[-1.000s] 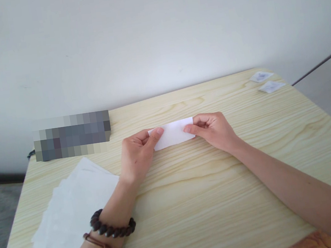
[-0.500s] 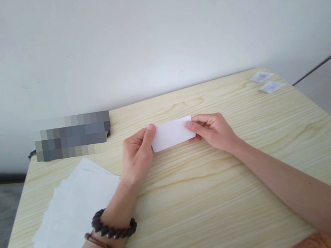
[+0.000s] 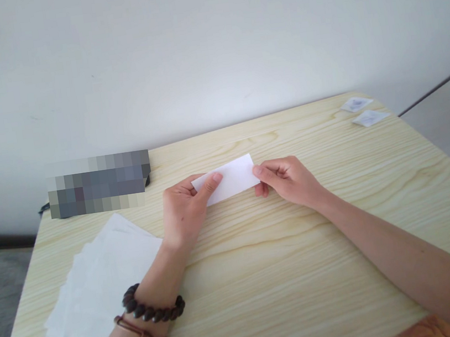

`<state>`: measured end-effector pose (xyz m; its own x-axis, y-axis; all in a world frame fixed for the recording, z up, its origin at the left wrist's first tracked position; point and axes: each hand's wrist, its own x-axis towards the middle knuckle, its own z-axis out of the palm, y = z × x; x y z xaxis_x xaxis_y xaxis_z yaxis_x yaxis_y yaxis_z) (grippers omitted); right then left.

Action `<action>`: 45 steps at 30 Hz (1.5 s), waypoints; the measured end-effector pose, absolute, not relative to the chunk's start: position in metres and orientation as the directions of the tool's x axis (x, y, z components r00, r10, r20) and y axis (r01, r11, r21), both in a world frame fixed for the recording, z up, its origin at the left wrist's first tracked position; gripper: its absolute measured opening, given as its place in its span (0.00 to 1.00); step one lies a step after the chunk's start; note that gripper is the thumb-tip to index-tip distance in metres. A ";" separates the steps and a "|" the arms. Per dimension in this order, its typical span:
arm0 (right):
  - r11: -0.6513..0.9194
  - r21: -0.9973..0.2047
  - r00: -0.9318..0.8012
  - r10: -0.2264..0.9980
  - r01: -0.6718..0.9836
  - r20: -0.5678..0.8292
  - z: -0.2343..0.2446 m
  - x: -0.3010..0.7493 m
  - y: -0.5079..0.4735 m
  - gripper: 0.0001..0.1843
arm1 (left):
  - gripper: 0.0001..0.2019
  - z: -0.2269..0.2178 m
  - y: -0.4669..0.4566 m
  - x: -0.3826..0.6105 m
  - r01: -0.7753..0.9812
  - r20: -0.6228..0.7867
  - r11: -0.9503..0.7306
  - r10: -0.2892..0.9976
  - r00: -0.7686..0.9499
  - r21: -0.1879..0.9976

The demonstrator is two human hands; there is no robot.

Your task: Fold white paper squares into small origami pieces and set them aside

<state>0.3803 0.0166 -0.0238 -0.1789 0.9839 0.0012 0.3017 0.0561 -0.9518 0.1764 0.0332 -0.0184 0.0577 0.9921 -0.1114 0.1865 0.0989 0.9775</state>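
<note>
A small folded strip of white paper [image 3: 230,179] is held just above a light wooden table [image 3: 289,271], tilted with its right end higher. My left hand [image 3: 184,210] pinches the strip's left end between thumb and forefinger; a dark bead bracelet and a brown cord circle that wrist. My right hand [image 3: 288,182] pinches the right end with its fingers curled.
A loose stack of white paper sheets [image 3: 95,292] lies at the table's left front. Two small white packets [image 3: 361,110] rest at the far right corner. A blurred-out dark object [image 3: 97,183] sits at the far left edge, against a pale wall.
The paper strip has shifted a little left and tilted, right end up. My left thumb now lies over its left end again. Both hands kept their grip.
</note>
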 end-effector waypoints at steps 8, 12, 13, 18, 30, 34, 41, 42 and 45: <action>0.118 -0.939 -0.236 0.971 0.323 0.041 -0.021 0.381 0.015 0.29 | 0.18 -0.013 0.031 0.178 0.229 -0.115 0.104 0.993 0.035 0.968; 0.108 -0.931 -0.210 0.977 0.349 0.034 -0.024 0.380 0.017 0.25 | 0.18 -0.015 0.033 0.177 0.231 -0.094 0.078 0.994 0.058 0.970; 0.106 -0.929 -0.202 0.979 0.355 0.035 -0.024 0.380 0.017 0.24 | 0.18 -0.016 0.033 0.177 0.228 -0.088 0.071 0.994 0.063 0.971; 0.090 -0.927 -0.169 0.985 0.364 0.029 -0.022 0.380 0.019 0.21 | 0.20 -0.018 0.033 0.178 0.236 -0.090 0.076 0.995 0.050 0.969; 0.025 -0.939 -0.152 0.988 0.344 -0.029 -0.022 0.381 0.019 0.19 | 0.19 -0.018 0.033 0.178 0.256 -0.096 0.078 0.994 0.058 0.964; 0.033 -0.945 -0.197 0.980 0.326 -0.034 -0.022 0.383 0.020 0.19 | 0.19 -0.016 0.035 0.175 0.230 -0.143 0.118 0.985 0.095 0.966; 0.029 -0.949 -0.345 0.935 0.314 -0.086 -0.020 0.387 0.020 0.18 | 0.21 -0.003 0.040 0.164 0.255 -0.287 0.185 0.841 0.459 0.949; 0.029 -0.947 -0.377 0.921 0.319 -0.099 -0.020 0.388 0.020 0.17 | 0.20 -0.002 0.040 0.164 0.286 -0.308 0.181 0.809 0.501 0.941; 0.071 -0.928 -0.459 0.881 0.366 -0.114 -0.019 0.388 0.019 0.17 | 0.18 0.000 0.040 0.168 0.351 -0.318 0.136 0.780 0.539 0.927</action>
<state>0.3878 0.0193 -0.0192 -0.4591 0.8811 -0.1136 0.3657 0.0708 -0.9281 0.1676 0.0398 -0.0004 0.5389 0.7799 -0.3185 0.3506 0.1361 0.9266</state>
